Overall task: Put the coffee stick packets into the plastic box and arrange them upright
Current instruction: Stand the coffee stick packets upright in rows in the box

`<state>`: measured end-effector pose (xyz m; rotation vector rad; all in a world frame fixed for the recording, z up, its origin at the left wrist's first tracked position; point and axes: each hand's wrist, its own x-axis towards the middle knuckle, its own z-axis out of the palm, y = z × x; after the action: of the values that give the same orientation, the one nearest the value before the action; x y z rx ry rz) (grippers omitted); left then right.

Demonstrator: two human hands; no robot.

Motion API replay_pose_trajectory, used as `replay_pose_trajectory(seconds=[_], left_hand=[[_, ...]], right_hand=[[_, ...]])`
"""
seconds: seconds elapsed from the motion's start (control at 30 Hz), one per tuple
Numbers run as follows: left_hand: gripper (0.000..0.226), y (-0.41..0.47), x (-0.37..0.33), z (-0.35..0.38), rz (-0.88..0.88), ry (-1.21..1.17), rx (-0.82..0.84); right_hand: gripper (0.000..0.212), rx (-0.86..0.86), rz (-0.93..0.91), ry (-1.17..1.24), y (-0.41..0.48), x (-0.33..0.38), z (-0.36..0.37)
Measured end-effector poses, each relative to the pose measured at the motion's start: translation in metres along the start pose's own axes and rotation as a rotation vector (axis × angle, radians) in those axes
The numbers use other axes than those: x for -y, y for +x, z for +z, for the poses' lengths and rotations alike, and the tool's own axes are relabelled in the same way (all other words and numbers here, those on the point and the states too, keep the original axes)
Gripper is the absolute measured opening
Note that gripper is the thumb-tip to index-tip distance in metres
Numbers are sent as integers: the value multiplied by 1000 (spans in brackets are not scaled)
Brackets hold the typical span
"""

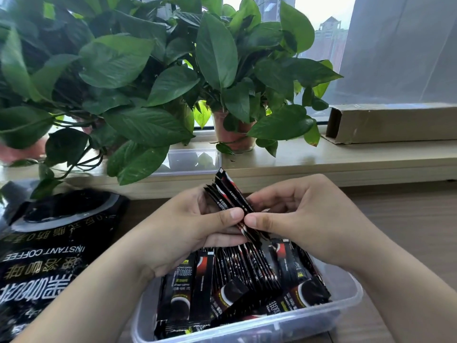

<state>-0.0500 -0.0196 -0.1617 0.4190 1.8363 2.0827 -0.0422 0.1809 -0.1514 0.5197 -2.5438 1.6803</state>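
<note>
Plastic box [352,302] cut off below; left hand [188,227], right hand [299,219], grip clamped on half-hidden packets [228,191].

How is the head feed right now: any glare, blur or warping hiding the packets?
Head view: the window is blown out white, backlighting the plant; its far-left leaves smear; the windowsill bows from the wide lens; soft glare streaks the coffee bag; the left hand, right hand and the packets they hold are crisp.
</note>
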Motion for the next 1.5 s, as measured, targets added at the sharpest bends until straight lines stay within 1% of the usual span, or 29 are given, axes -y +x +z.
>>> replay_pose_trajectory(seconds=[0.1,0.2,0.3,0.43,0.53,0.7,0.77,0.83,0.93,1.0,1.1,1.2,1.27,1.33,1.4,1.5], left_hand=[[35,0,1,1,-1,25,-8],[36,2,2,1,-1,47,-42],[36,4,4,1,-2,42,-75],[25,5,4,1,-21,33,-85],[28,5,4,-1,-53,14,-79],[26,6,5,-4,-64,12,-88],[31,8,6,-4,-56,18,-110],[37,9,6,-5,-44,33,-146],[34,10,4,-7,-19,72,-190],[36,10,3,-9,-2,120,-213],[42,11,6,-7,46,188,-214],[43,11,10,-4,76,211,-189],[41,12,10,-4,73,235,-177],[32,11,10,-3,63,296,-147],[21,8,11,-2,67,403,-65],[17,4,16,-3,88,664,159]], right_hand=[[24,22,-24,-30,-2,2,0],[27,-27,-78,-121,-4,2,4],[24,-51,-87,-155,-4,2,8],[21,-42,-92,-101,-3,2,7],[20,-37,-52,-68,-2,-1,7],[11,-44,-30,-128,1,-6,8],[9,-93,-23,-147,0,-4,9],[7,-180,10,-171,0,-1,4],[5,-274,91,-221,0,4,-17],[6,-240,160,-273,-3,6,-29],[3,-86,253,-417,-8,6,-30],[8,41,305,-541,-10,4,-18],[7,80,328,-596,-9,3,-13],[8,103,340,-634,-10,4,-11],[8,117,352,-662,-10,5,-11],[11,126,349,-708,-10,6,-11]])
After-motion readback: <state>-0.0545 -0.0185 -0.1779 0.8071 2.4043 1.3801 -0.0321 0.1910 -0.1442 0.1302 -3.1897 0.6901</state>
